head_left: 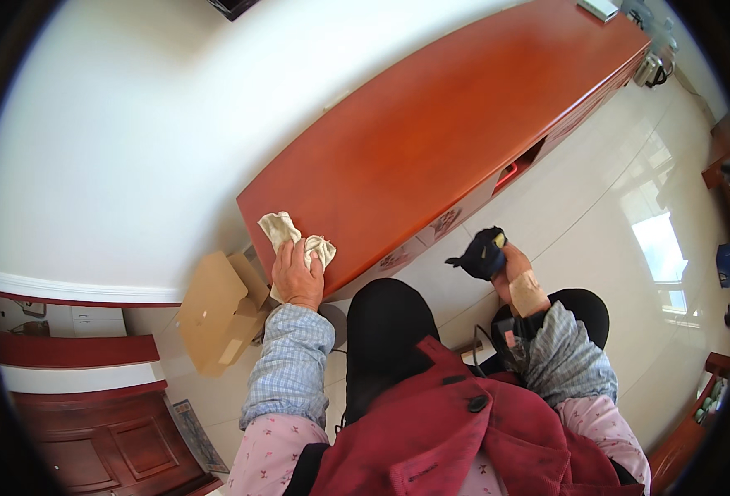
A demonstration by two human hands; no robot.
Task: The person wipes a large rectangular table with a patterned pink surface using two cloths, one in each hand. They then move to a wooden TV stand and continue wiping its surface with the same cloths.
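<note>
A crumpled cream cloth (281,228) lies on the near left end of a long reddish-brown wooden cabinet (402,155). My left hand (298,274) presses on this cloth, with fabric bunched beside and under the fingers. In my right hand (513,270) is a bundled black cloth (482,255) with a small yellowish patch at its side. That hand is raised in front of the cabinet, apart from it. A tan wrapping (529,292) goes round my right wrist. Part of the cream cloth is hidden by my left hand.
An opened cardboard box (213,310) stands on the floor left of the cabinet. Along the cabinet's front is an open compartment (520,167) with a red item. A metal kettle (649,69) is beyond the far end. A panelled wooden door (110,446) is at lower left.
</note>
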